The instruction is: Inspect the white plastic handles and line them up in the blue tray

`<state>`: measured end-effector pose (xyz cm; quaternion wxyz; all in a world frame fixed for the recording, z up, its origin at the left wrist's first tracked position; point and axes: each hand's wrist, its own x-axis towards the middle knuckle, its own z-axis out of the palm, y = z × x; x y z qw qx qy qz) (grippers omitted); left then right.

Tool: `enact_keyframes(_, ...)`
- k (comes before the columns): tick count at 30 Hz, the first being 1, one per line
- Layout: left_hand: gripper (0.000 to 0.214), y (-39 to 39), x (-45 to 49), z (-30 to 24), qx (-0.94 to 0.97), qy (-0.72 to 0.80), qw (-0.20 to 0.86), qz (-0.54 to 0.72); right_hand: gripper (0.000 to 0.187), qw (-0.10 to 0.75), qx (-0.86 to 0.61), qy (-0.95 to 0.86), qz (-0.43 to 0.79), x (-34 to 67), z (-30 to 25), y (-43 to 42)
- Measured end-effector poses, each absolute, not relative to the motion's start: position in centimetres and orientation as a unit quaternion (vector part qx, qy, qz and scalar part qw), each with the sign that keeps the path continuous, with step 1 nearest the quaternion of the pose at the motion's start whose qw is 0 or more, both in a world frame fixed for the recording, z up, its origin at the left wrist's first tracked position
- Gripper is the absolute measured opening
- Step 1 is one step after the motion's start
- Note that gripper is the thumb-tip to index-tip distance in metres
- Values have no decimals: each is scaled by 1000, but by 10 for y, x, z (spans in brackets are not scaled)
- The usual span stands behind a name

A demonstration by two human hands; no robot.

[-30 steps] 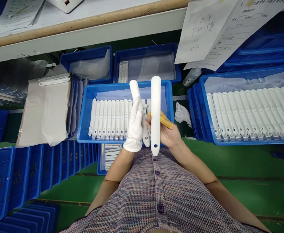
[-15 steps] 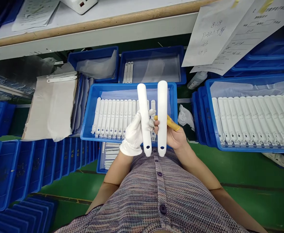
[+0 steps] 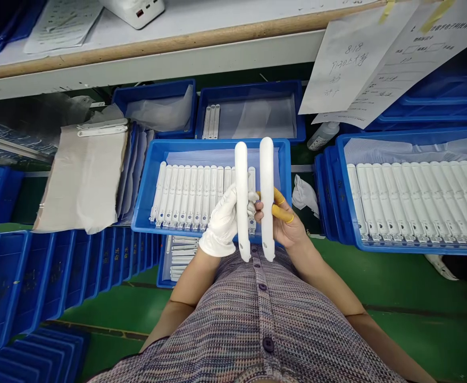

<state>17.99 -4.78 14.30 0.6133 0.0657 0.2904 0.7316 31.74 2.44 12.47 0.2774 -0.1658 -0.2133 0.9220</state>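
Observation:
My left hand [image 3: 221, 223], in a white fabric glove, grips a long white plastic casing [image 3: 242, 199] upright. My right hand [image 3: 285, 221], with yellow finger cots, holds a matching white casing [image 3: 267, 199] upright beside it. The two casings stand close and parallel, with a narrow gap between them. Both hands are above a blue plastic tray [image 3: 217, 144], which holds a row of several slim white plastic parts [image 3: 193, 197]. The casings and my hands hide the right end of that row.
A wider blue tray [image 3: 377, 246] of white parts lies to the right, and smaller blue trays [image 3: 249, 90] stand beyond the middle one. Stacked blue trays [image 3: 58, 271] fill the lower left, beside a beige sheet [image 3: 84, 181]. Papers [image 3: 349, 69] hang from the bench edge.
The left casing has swung from a tilt to upright, now parallel to the right casing. The casings have drawn closer together, and the view has shifted slightly.

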Motion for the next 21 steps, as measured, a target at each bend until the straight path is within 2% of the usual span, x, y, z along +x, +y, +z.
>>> enact_keyframes(8, 41, -43, 184, 139, 87, 315, 583, 744, 49, 272, -185, -284, 901, 315, 114, 21)
enact_keyframes(21, 45, -36, 182, 136, 15, 306, 603, 736, 50, 260, -188, -239, 917, 311, 114, 23)
